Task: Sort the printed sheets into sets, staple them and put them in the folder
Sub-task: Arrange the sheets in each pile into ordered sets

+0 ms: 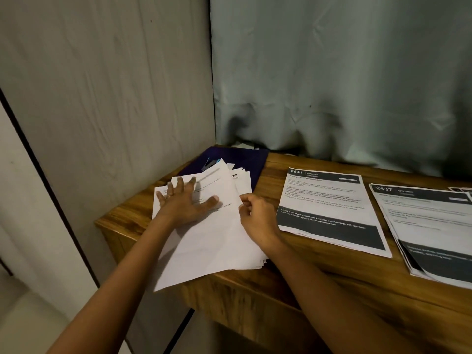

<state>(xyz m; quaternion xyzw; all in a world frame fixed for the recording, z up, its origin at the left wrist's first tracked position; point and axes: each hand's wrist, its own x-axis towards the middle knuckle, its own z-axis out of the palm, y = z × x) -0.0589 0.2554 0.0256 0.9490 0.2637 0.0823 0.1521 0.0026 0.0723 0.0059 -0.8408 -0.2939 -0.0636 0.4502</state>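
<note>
Loose sheets [217, 238] at the worktop's [332, 272] left near edge: thin, floppy, slippery. Left hand [184, 203] pressed flat, fingers apart; right hand [255, 218] pinching the right edge, best hold.

One wide-angle camera on my head looks forward and down at the corner of a wooden table [319, 274], close enough that my forearms enter from the bottom edge. The table sits in the lower half of the view, with a wall [102, 85] at upper left and a curtain [344, 72] at upper right.
</note>
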